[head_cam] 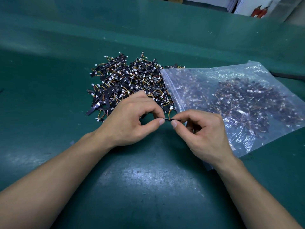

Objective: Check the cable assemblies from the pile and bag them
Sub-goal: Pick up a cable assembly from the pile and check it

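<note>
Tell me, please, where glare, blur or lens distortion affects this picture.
Head view: glare whitens the bag, hazing its contents; a sheen lies on the mat between the forearms; the top right corner is blurred; the wide lens curves the mat's far edge; the left hand, right hand and pinched cable are sharp.

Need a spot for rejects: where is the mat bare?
Bare mat lies left of the pile, beyond it, and along the near edge. Crowded: the bag meets the pile's right edge; left hand and right hand pinch a cable assembly before them.
</note>
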Tool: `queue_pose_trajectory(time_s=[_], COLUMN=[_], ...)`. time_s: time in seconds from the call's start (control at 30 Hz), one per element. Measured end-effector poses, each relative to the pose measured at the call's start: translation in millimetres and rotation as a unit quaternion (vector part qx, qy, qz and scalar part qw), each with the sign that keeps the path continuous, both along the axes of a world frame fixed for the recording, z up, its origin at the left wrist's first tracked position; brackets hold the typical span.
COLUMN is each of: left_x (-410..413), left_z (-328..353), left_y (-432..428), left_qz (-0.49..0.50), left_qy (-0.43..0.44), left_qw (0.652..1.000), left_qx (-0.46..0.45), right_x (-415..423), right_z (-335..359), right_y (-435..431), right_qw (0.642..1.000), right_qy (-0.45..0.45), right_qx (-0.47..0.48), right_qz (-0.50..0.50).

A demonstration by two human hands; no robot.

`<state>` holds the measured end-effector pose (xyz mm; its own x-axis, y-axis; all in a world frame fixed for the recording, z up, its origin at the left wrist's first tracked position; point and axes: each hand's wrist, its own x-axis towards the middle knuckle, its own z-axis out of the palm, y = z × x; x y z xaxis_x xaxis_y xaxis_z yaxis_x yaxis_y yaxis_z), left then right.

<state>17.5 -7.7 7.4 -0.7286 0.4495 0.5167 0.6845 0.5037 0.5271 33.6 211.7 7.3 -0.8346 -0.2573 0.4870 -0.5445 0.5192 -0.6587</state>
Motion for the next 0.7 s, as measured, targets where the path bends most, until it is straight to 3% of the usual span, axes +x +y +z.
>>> queue_pose_trajectory(time_s=[0.7], left_x=[-0.6], left_z=[-0.6], left_y=[-0.1], left_qz=[0.0], left_qy=[0.009], left_qw=[1.0], left_qx=[0.0], right_x=[0.6], right_z=[0.5], right_y=[-1.0], right_qw=[1.0], right_qy=[-0.004], right_qx=[-0.002], right_qz=[-0.005])
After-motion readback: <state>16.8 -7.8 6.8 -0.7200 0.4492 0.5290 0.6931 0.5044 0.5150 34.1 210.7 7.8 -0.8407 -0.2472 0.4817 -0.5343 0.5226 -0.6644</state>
